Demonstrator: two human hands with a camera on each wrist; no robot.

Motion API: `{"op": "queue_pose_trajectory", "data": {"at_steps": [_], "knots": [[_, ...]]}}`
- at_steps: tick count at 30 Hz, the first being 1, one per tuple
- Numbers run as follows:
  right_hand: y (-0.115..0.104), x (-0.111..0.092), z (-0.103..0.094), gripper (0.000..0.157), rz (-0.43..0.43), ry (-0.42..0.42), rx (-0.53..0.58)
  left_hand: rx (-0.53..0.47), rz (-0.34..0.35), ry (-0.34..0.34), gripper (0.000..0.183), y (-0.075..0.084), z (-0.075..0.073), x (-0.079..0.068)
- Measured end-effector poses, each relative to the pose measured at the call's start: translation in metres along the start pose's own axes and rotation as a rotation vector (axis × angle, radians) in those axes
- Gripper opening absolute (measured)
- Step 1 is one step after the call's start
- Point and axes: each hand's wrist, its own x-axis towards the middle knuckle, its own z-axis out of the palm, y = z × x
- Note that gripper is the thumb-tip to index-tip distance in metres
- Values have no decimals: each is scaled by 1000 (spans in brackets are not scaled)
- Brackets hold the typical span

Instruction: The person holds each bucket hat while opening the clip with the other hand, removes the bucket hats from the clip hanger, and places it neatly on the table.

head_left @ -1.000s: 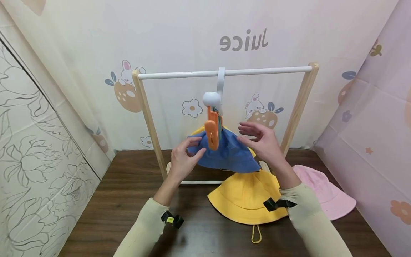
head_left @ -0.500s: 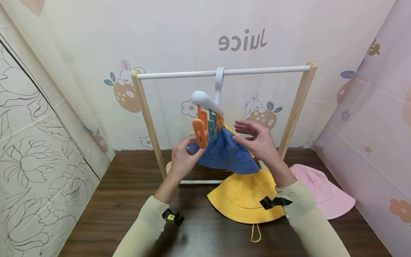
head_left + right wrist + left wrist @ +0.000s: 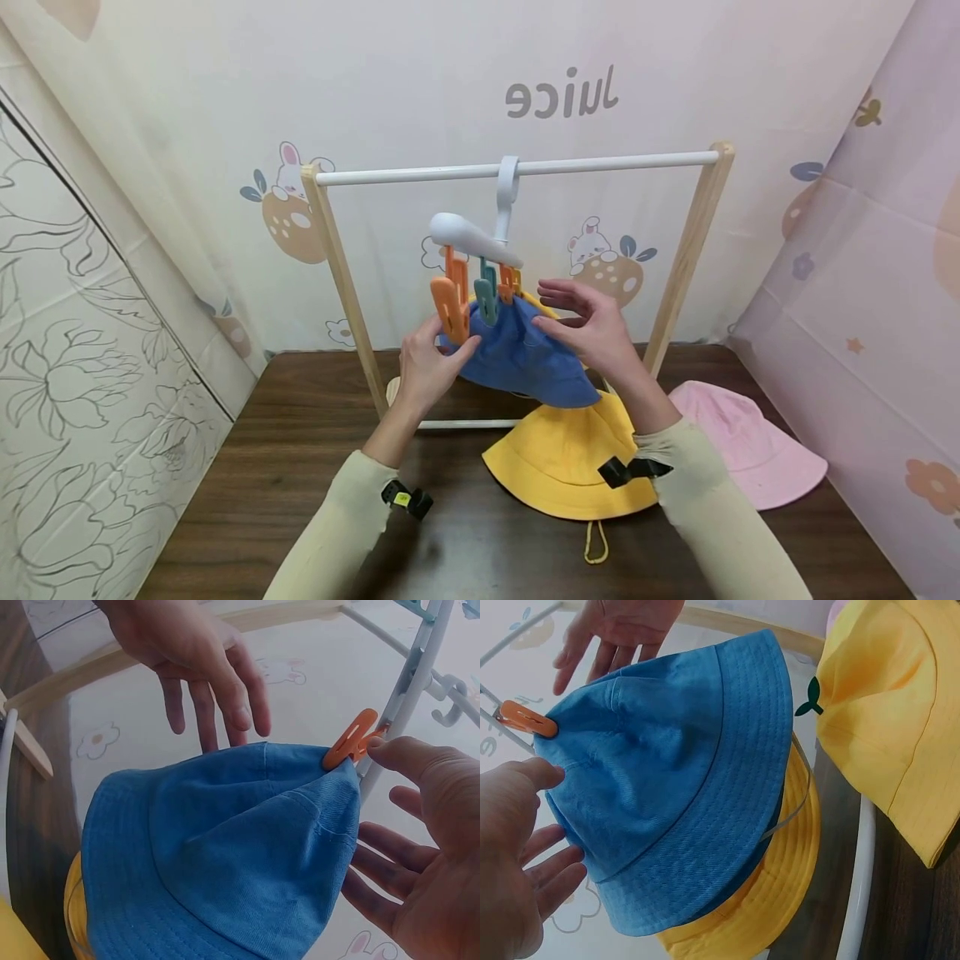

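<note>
Hanging between the person's two hands, the blue hat (image 3: 525,358) is nipped at its crown by an orange clip (image 3: 351,740) and dangles from a white hanger (image 3: 468,237). From where I stand, the left hand (image 3: 433,358) is at one side of the hat, its fingers loosely bent and parted around nothing. Part of that hand is hidden by the front clip (image 3: 450,308), also orange, which hangs nearer to me than the fingers. The right hand (image 3: 592,325) is at the opposite side, relaxed as well, with thumb and fingers spread apart. Its thumb reaches close to the clip on the crown, and the other fingertips come right up to the cloth. Whether either hand actually touches the fabric, I can't tell.

Beside the front clip, a teal clip (image 3: 487,296) hangs on the hanger too. The hanger's hook goes over the white bar (image 3: 622,164) of a small rack with wooden posts (image 3: 341,283). Just behind the blue hat, a second, yellow hat (image 3: 795,855) shows its brim. Below, another yellow one, the lower hat (image 3: 570,467), lies on the dark tabletop (image 3: 262,467), with a pink hat (image 3: 750,442) farther over, past the right forearm.
</note>
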Motion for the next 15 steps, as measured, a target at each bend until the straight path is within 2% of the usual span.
{"op": "queue_pose_trajectory", "data": {"at_steps": [15], "knots": [[-3,4,8,55,-25,-9,10,23,-17,1,47,2,4,5]]}}
